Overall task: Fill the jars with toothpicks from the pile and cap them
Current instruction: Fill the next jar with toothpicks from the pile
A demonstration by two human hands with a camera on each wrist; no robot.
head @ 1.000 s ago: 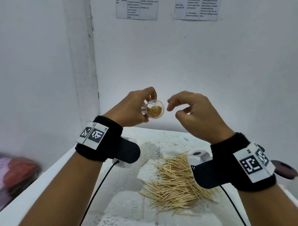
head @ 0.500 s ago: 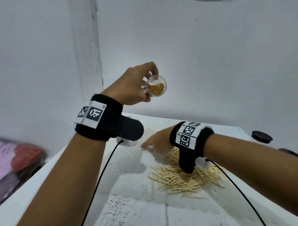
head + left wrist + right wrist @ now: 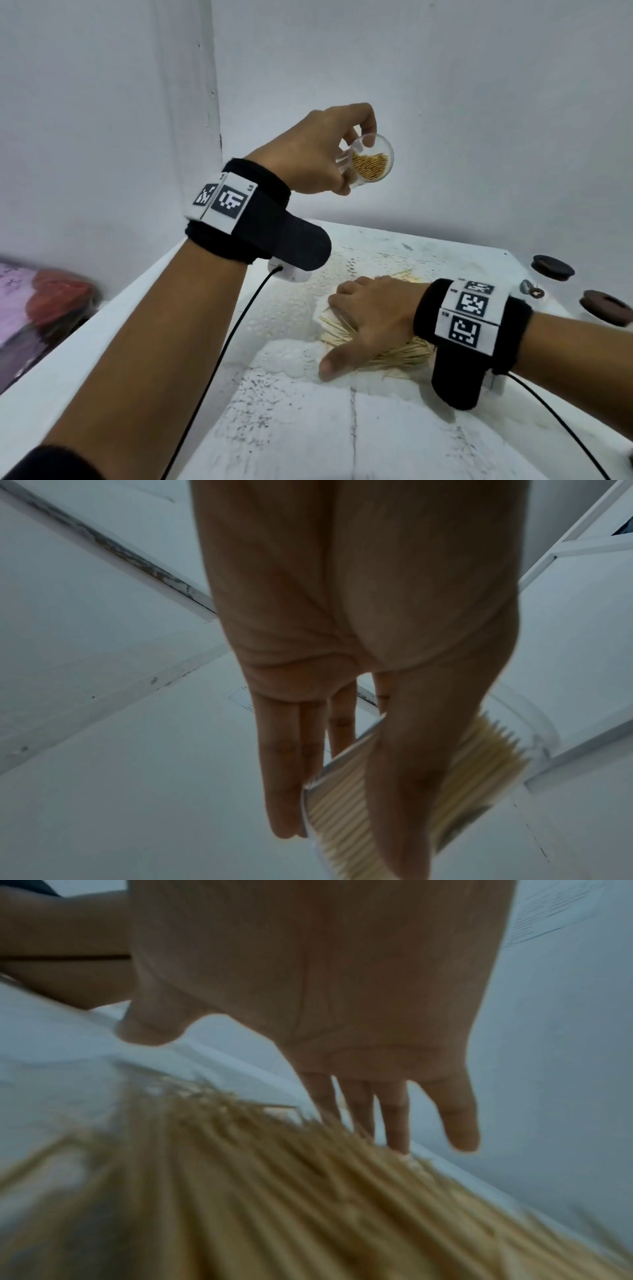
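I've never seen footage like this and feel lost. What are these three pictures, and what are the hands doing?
No machine here: a person wears three cameras. The head view looks down over both arms; the black wristbands carry the other two cameras, each looking along a palm. The left hand holds a clear jar of toothpicks in the air, seen close in the left wrist view. The right hand lies spread on the toothpick pile on the white table. Dark lids sit at the table's far right.

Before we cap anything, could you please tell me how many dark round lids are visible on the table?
2: one lid near the table's far right corner, another lid nearer, at the right edge. More may lie out of view.
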